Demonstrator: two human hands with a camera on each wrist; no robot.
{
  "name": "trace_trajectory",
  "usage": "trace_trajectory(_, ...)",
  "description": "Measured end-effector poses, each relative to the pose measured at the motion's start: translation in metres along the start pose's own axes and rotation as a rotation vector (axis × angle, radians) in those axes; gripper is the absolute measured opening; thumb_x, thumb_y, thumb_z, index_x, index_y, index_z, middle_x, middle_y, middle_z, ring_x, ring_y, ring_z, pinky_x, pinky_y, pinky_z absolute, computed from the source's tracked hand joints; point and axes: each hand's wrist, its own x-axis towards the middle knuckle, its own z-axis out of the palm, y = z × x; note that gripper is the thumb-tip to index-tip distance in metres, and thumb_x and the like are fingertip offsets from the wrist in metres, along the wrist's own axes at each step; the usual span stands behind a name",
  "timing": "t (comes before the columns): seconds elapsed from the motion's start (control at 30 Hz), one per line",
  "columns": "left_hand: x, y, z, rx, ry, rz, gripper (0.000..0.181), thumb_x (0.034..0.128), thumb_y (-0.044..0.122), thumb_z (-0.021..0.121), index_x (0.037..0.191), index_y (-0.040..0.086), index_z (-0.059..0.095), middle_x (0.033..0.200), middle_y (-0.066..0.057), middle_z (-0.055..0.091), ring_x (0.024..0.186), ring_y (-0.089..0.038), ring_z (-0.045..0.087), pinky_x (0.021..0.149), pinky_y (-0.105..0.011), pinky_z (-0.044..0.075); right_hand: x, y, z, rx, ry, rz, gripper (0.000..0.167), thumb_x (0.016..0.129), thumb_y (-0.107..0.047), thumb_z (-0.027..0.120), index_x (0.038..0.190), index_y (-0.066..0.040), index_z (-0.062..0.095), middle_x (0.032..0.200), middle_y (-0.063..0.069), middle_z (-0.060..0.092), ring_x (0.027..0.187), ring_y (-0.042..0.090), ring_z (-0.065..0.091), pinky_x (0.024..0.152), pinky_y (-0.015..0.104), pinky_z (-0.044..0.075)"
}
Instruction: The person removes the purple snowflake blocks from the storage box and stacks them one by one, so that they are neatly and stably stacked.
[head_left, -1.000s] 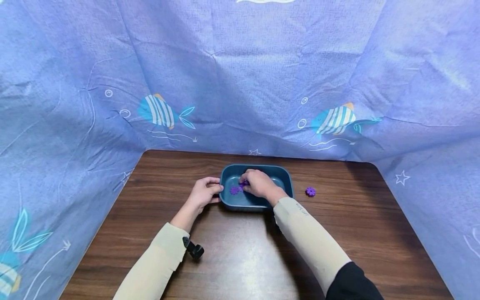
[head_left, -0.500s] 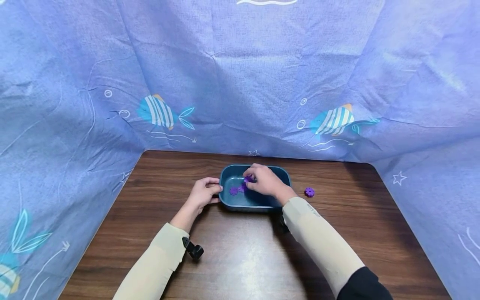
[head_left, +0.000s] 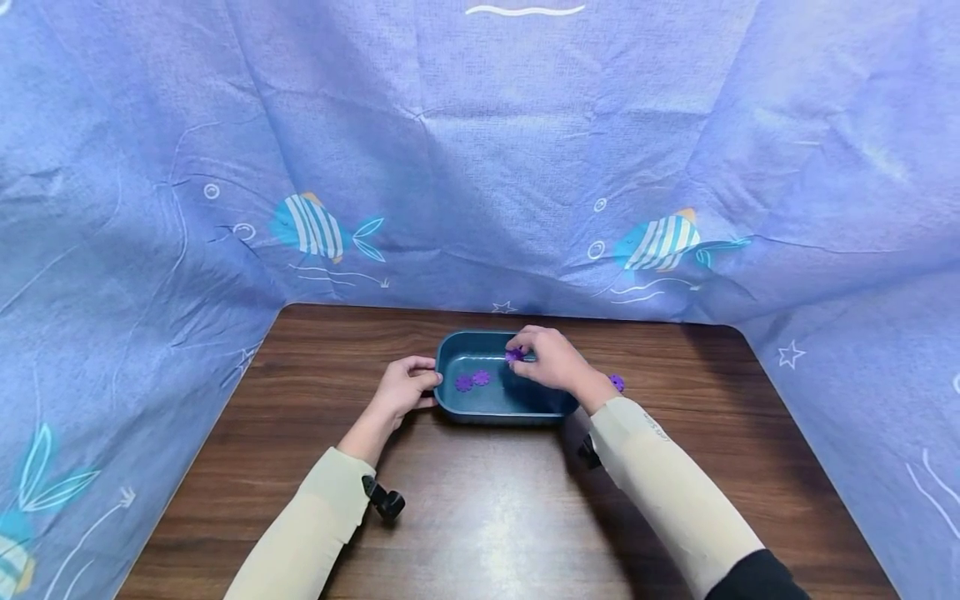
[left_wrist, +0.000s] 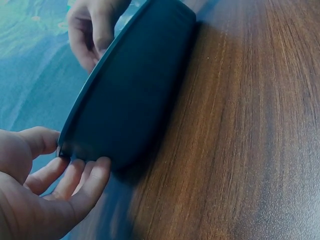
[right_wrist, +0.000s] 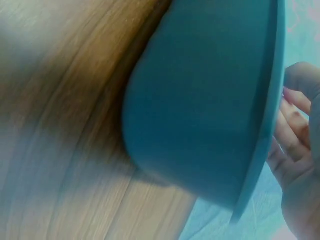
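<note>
A dark teal rectangular box (head_left: 495, 414) stands on the wooden table. At its left end my left hand (head_left: 401, 389) grips the rim; the left wrist view has that hand (left_wrist: 50, 185) with the thumb at the rim and the fingers against the outer wall (left_wrist: 130, 85). Over the box's right half, my right hand (head_left: 551, 360) pinches a purple flower-shaped piece (head_left: 513, 355) between thumb and fingers. Two similar pieces, one (head_left: 464, 383) beside the other (head_left: 482, 377), lie on the box floor at the left. The right wrist view shows the right hand (right_wrist: 300, 135) partly behind the rim.
Another purple piece (head_left: 617, 382) lies on the table right of the box, partly hidden by the right wrist. A blue fish-print cloth (head_left: 480, 167) hangs behind and beside the table (head_left: 712, 417).
My right hand has moved right and lifted a purple piece away from the others in the box. My left hand has kept its grip on the box's left end.
</note>
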Motion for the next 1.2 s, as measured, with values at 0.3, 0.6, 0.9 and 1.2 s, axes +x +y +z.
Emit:
trace_trajectory(0.3, -0.002, 0.002, -0.001, 0.004, 0.004, -0.008, 0.04, 0.0936, -0.001, 0.066, 0.132, -0.009, 0.058, 0.105, -0.011, 0.064, 0.099, -0.025, 0.067, 0.075, -0.035, 0.066, -0.021, 0.02, -0.006, 0.086, 0.15, -0.036, 0.022, 0.083, -0.013, 0.084, 0.104, -0.007, 0.078, 0.101, 0.004, 0.072, 0.088, 0.019, 0.066, 0.076, 0.036, 0.057)
trace_trajectory(0.6, -0.002, 0.002, 0.0, 0.003, 0.003, -0.008, 0.039, 0.0937, -0.001, 0.067, 0.131, -0.009, 0.059, 0.104, -0.01, 0.064, 0.096, -0.024, 0.067, 0.075, -0.035, 0.066, -0.041, 0.04, -0.015, 0.126, 0.234, 0.001, 0.019, 0.083, -0.012, 0.083, 0.101, -0.009, 0.078, 0.098, 0.002, 0.071, 0.086, 0.019, 0.065, 0.067, 0.03, 0.054)
trace_trajectory(0.9, -0.001, 0.002, 0.0, 0.009, 0.008, -0.007, 0.04, 0.0936, 0.0, 0.067, 0.132, -0.009, 0.059, 0.105, -0.011, 0.063, 0.097, -0.024, 0.067, 0.077, -0.037, 0.066, -0.06, 0.053, -0.03, 0.106, 0.248, 0.043, 0.02, 0.084, -0.014, 0.083, 0.103, -0.01, 0.078, 0.099, 0.002, 0.071, 0.083, 0.017, 0.066, 0.068, 0.034, 0.057)
trace_trajectory(1.2, 0.0, 0.0, -0.001, 0.005, 0.004, -0.004, 0.04, 0.0942, 0.0, 0.067, 0.133, -0.009, 0.058, 0.106, -0.011, 0.065, 0.091, -0.017, 0.066, 0.076, -0.036, 0.066, -0.08, 0.068, -0.033, 0.079, 0.282, 0.081, 0.023, 0.082, -0.01, 0.082, 0.105, -0.01, 0.078, 0.093, 0.002, 0.069, 0.08, 0.019, 0.062, 0.063, 0.028, 0.053)
